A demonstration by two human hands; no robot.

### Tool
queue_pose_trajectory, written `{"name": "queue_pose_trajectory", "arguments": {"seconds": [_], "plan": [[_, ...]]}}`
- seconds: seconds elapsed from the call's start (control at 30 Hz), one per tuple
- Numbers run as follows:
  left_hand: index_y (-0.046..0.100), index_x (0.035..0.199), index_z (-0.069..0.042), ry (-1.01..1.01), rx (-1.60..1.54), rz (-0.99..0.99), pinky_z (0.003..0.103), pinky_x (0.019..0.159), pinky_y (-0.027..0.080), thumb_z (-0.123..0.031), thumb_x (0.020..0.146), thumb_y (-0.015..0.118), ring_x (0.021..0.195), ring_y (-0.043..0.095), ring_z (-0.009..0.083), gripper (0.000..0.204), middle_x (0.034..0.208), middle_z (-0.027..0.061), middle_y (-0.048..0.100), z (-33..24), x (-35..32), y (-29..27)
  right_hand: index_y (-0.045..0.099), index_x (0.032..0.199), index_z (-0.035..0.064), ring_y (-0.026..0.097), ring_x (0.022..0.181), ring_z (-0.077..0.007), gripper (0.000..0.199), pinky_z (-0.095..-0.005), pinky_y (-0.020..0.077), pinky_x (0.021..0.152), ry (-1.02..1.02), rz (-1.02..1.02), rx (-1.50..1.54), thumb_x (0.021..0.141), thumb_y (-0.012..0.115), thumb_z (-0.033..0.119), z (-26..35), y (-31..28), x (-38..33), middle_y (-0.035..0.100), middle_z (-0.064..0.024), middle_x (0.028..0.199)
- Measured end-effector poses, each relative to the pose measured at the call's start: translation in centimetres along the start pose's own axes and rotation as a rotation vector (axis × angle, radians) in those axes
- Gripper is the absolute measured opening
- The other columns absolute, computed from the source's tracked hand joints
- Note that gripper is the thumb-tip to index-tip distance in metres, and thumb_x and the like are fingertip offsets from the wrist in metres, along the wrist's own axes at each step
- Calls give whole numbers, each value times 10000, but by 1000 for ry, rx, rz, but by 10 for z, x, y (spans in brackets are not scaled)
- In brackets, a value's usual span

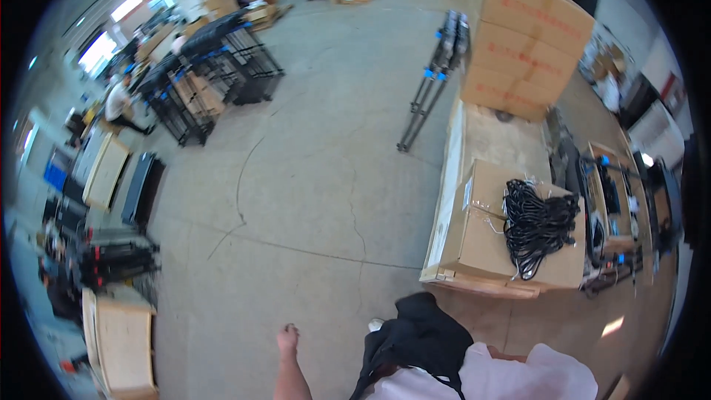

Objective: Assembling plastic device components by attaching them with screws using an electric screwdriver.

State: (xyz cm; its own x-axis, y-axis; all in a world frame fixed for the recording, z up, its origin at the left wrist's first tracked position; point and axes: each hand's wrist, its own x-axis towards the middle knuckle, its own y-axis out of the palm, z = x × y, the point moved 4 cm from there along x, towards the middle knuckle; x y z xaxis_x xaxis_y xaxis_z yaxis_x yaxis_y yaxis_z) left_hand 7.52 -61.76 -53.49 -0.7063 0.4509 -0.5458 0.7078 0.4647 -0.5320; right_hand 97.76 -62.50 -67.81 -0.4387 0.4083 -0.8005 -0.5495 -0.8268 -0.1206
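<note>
Cables (537, 226) lie piled on box (478, 241), no handling visible yet; left hand (288, 338) hangs apart, grip unclear, right hand unseen.

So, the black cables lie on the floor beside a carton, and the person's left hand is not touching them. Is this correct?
Not quite: in the head view, the black cables lie on top of the carton, not on the floor. The left hand is indeed not touching them.
</note>
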Motion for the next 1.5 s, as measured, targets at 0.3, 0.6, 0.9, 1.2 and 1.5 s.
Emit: {"name": "queue_pose_trajectory", "arguments": {"seconds": [0.3, 0.6, 0.9, 1.2, 1.5], "plan": [[641, 1271, -45, 73, 120, 154, 270, 602, 511, -205, 1038, 562, 731, 653, 127, 293, 919, 49, 708, -193, 185, 14, 749, 823, 12, 688, 742, -266, 228, -416, 543, 663, 96, -186, 414, 835, 670, 225, 177, 65, 218, 709, -143, 800], [694, 1045, -43, -53, 41, 643, 315, 513, 506, -191, 988, 581, 636, 637, 179, 195, 845, 78, 704, -289, 273, 105, 740, 821, -5, 692, 748, -251, 212, -418, 550, 668, 262, -335, 715, 842, 679, 196, 476, -90, 428, 721, -134, 810], [661, 842, -51, 9, 201, 834, 367, 457, 491, -170, 921, 595, 613, 637, 223, 158, 802, 93, 686, -522, 511, 164, 692, 1108, 11, 650, 632, -182, 311, -296, 503, 524, 249, -916, 555, 918, 648, 253, 714, -322, 469, 681, -81, 800], [612, 1184, -42, 420, 284, 703, 280, 549, 440, -298, 1004, 618, 644, 559, 124, 313, 807, 25, 633, -962, 695, 469, 395, 1559, 164, 535, 1298, -351, 706, -558, 490, 972, 68, -1089, 1445, 996, 597, 540, 878, -461, 436, 463, -106, 1545], [617, 1352, -78, 587, 255, 1133, 359, 863, 545, -363, 1038, 573, 1044, 659, 179, 427, 1163, 56, 699, -1223, 504, 716, 189, 1640, 192, 271, 1494, -455, 813, -695, 281, 1145, -455, -1033, 1886, 1020, 419, 665, 884, -638, 447, 166, -137, 1696]]}}
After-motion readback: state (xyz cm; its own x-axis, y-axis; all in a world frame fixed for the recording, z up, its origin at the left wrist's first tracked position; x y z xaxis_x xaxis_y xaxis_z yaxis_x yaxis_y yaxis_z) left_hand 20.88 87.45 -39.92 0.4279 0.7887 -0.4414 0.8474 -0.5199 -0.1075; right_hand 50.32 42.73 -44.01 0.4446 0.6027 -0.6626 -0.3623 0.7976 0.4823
